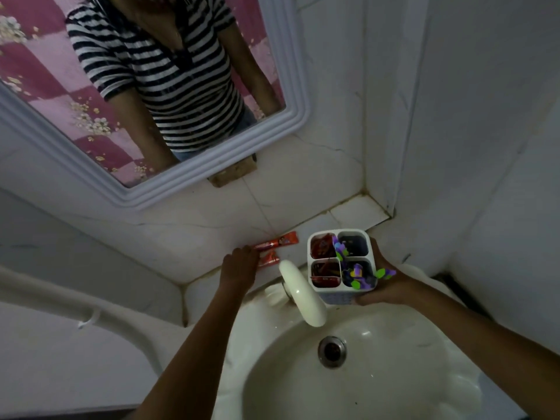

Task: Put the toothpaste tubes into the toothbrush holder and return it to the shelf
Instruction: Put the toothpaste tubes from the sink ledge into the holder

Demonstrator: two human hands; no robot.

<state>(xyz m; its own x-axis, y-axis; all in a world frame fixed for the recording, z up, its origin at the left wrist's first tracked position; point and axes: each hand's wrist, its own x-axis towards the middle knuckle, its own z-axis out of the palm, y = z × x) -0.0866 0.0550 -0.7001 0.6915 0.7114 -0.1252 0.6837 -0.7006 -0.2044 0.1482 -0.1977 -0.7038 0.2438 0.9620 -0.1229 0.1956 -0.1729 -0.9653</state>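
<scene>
My right hand [391, 286] grips a white four-compartment toothbrush holder [341, 294] above the sink's back rim. Its two left compartments hold red toothpaste tubes [322, 248], and purple and green toothbrush pieces [357, 275] stick out of the right side. Two red toothpaste tubes lie on the tiled shelf behind the tap: a longer one [277, 241] and a shorter one [268, 258]. My left hand [239, 263] rests on the shelf with its fingertips on the near ends of those two tubes; whether it grips them is not visible.
A white tap [303, 294] juts over the white sink [394, 374] between my arms. A white-framed mirror [188, 183] hangs above the tiled shelf [357, 212], reflecting a person in a striped shirt. A white rail [75, 307] runs at the left.
</scene>
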